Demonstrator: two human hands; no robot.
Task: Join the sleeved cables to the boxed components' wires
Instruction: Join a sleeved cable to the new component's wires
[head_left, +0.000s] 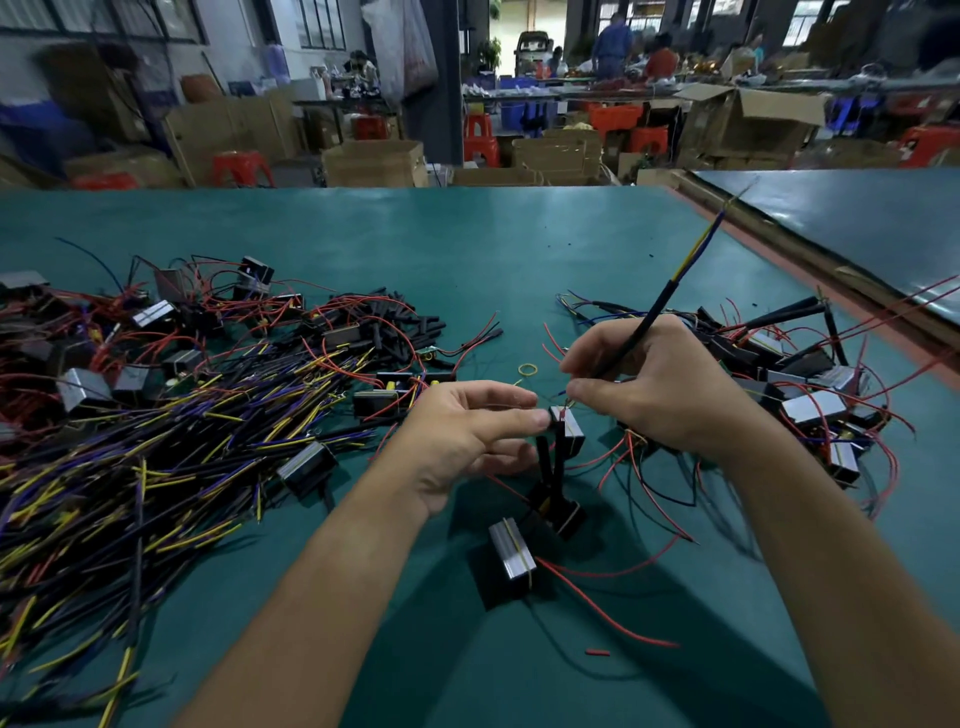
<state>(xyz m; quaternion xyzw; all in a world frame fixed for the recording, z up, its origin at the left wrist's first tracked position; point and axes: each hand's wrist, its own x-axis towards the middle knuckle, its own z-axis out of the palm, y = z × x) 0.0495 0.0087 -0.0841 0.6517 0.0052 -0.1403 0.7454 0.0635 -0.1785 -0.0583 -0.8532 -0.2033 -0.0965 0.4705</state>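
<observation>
My left hand (467, 436) pinches a small black boxed component (567, 431) held above the green table (467, 249), with two black sleeves hanging under it. My right hand (654, 384) grips a black sleeved cable (670, 296) that sticks up to the far right, its blue and yellow wires showing at the top end. The right thumb and finger meet at the fine wires just above the box. Another boxed component (511, 553) with red wires lies on the table below my hands.
A big heap of blue, yellow and black sleeved cables (130, 467) with boxes covers the left of the table. A pile of boxed components with red wires (810, 395) sits at the right. Loose black sleeves (400, 322) lie behind, and a yellow rubber band (528, 369).
</observation>
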